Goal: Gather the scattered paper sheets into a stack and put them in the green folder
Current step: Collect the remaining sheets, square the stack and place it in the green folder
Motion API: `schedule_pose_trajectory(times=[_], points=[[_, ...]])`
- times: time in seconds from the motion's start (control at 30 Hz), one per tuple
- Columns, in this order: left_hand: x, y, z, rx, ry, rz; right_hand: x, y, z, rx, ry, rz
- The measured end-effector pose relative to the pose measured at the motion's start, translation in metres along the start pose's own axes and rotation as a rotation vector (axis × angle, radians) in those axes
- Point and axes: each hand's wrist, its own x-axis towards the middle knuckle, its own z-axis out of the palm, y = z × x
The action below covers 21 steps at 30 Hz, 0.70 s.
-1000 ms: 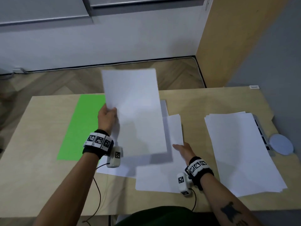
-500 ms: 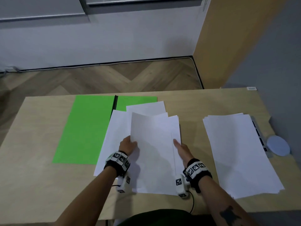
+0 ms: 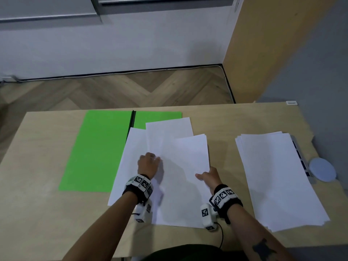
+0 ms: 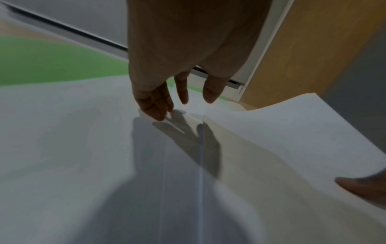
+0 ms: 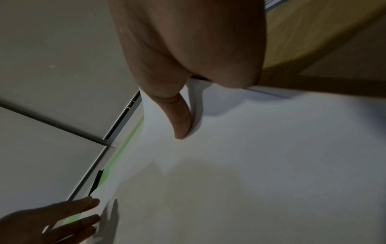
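Observation:
The green folder (image 3: 94, 147) lies open at the table's left, its right flap mostly covered by loose white sheets (image 3: 175, 151) fanned out in the middle. My left hand (image 3: 152, 157) rests on these sheets with straight fingers, the fingertips (image 4: 154, 113) touching the paper. My right hand (image 3: 205, 175) holds the right edge of the top sheets. Its thumb (image 5: 181, 122) lies on top and the paper edge curls up beside it, while the other fingers are hidden under the paper.
A second stack of white paper (image 3: 278, 176) lies on the table's right, over a grey keyboard-like object (image 3: 301, 159). A pale round disc (image 3: 323, 169) sits at the right edge. Bare table (image 3: 37, 166) lies left of the folder.
The left hand brought its raised sheet down onto the middle pile and now rests flat on it. The right hand moved from on top of the pile to its right edge.

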Motion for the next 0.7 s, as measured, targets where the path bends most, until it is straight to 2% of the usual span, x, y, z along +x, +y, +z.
schedule_pose_trajectory(times=[0.1,0.27,0.47,0.57,0.7], points=[[0.014,0.01,-0.013,0.04,-0.001,-0.051,0.0,-0.002,0.0,0.001,0.0,0.005],[0.038,0.022,-0.017,-0.195,-0.026,-0.163,0.005,-0.001,0.0,-0.012,0.001,0.008],[0.044,0.029,-0.005,-0.305,-0.017,-0.282,0.005,-0.003,-0.002,-0.039,0.002,0.021],[0.05,0.032,-0.005,-0.239,-0.018,-0.298,0.006,-0.004,-0.002,-0.038,-0.007,0.022],[0.062,0.038,-0.01,-0.134,0.048,-0.265,0.009,-0.002,-0.002,-0.038,-0.014,0.031]])
